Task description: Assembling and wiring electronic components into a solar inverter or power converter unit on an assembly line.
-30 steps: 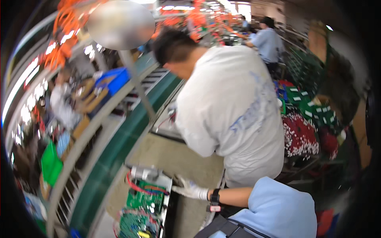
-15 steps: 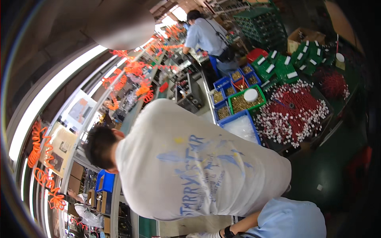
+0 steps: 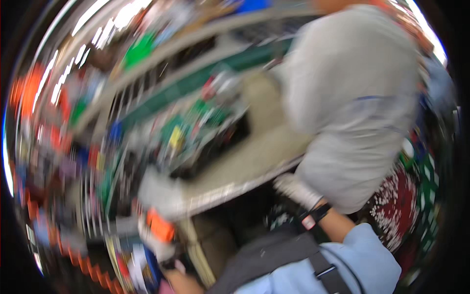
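My left hand (image 3: 156, 245), in a white glove, is low on the left beside the bench corner. Its fingers appear closed round a blurred orange block-shaped thing (image 3: 160, 225), whose kind I cannot make out. At the bench's front edge, my right hand (image 3: 297, 191) wears a white glove, with a dark band at the wrist. Its fingers look stretched out, and nothing shows in them. On the pale bench top (image 3: 264, 147) stands a dark tray (image 3: 196, 159) with green, yellow and red parts, smeared by motion.
A person in a white shirt (image 3: 352, 103) stands close at the right. Beyond them are red wires with white ends (image 3: 396, 206) and green parts (image 3: 428, 196). A coiled orange hose (image 3: 88, 267) hangs at the lower left. Racks run behind the bench.
The view has swung round; the person in white has shifted from the middle to the right. The bench and tray now show ahead, and both my gloved hands are in sight.
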Tool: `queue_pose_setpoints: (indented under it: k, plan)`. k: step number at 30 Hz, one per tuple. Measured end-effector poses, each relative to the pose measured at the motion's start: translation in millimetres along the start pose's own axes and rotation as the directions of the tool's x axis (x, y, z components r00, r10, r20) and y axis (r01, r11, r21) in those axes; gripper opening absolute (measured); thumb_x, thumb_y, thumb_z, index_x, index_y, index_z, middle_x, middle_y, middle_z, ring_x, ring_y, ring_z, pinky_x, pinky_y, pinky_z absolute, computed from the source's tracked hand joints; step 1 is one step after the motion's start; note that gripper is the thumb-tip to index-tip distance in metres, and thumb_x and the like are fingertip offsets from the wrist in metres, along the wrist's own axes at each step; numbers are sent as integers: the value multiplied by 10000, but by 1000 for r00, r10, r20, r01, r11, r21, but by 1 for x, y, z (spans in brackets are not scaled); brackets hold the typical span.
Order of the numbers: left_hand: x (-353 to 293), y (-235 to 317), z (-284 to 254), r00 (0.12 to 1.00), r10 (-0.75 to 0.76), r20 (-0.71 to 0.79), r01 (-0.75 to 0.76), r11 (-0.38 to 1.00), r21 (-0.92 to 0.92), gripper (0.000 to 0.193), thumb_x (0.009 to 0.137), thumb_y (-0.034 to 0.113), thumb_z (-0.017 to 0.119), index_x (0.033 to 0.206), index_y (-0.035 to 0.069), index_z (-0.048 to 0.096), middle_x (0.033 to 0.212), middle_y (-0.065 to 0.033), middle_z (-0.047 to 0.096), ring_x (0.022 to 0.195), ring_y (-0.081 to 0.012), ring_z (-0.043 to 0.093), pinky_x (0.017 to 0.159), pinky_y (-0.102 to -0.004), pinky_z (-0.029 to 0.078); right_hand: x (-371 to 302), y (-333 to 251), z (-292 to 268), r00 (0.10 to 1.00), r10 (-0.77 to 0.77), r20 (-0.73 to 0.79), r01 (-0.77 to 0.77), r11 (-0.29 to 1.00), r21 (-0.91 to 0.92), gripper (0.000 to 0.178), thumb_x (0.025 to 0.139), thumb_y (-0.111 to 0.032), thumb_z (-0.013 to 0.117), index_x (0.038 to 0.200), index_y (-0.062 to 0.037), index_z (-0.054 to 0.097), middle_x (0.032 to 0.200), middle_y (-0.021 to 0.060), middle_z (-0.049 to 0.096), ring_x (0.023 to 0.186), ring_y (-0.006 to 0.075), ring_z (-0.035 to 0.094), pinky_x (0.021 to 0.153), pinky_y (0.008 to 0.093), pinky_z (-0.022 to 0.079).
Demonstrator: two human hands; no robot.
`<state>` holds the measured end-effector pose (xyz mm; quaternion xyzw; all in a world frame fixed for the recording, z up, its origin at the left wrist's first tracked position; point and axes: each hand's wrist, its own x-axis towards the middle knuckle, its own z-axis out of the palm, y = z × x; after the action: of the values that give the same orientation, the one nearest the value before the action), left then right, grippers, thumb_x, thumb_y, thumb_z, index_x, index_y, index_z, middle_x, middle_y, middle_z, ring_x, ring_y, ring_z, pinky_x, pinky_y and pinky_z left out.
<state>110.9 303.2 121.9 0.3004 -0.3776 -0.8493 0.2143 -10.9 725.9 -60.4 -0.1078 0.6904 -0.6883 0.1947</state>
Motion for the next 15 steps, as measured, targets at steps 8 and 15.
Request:
queue_pose_setpoints:
  k: [8,15]
  plan:
    - [-148,77,-133,823,556,-117,-348,655,671,681,787,-66,564,1426,19,343,1029,-10,530,764,-61,516,672,-189,456,-42,-38,38,953,293,82,-287,955,-74,416,950,-354,575,1221,-38,560,1074,73,643,888,118,607,770,261,500]
    - [-180,92,-275,575,733,-363,148,343,927,793,745,93,635,1455,17,289,1068,-143,583,841,-219,595,748,-315,489,-23,-71,87,919,224,324,-166,966,-197,420,942,-344,590,1223,-34,567,1070,79,651,903,124,609,790,260,481]
